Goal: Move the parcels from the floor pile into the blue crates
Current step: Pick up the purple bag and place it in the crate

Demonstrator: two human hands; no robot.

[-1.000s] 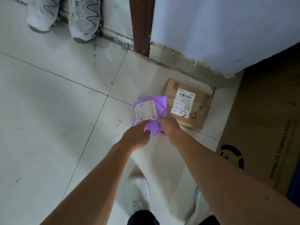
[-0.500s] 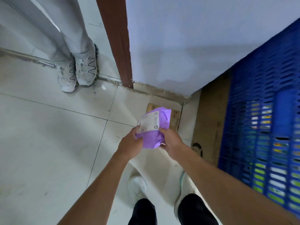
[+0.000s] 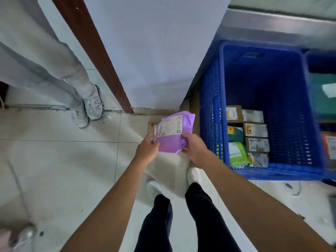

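Far left, a bystander's grey shoes [image 3: 93,106] on the pale tiled floor [image 3: 54,170], beside a brown door frame [image 3: 94,57]; next, the left hand [image 3: 146,150], fingers curled round the near left edge of the purple parcel [image 3: 174,135]; held in the air, label up, between both hands, just left of the blue crate and outside it; behind its far edge, a cardboard box [image 3: 150,127] on the tiles, mostly hidden; then the right hand [image 3: 194,148], thumb on top, fingers wrapped under the parcel's right side; right again, the blue crate [image 3: 211,106], small boxes and packets [image 3: 254,130] packed along its left wall; far right, part of a second blue crate [image 3: 321,53].
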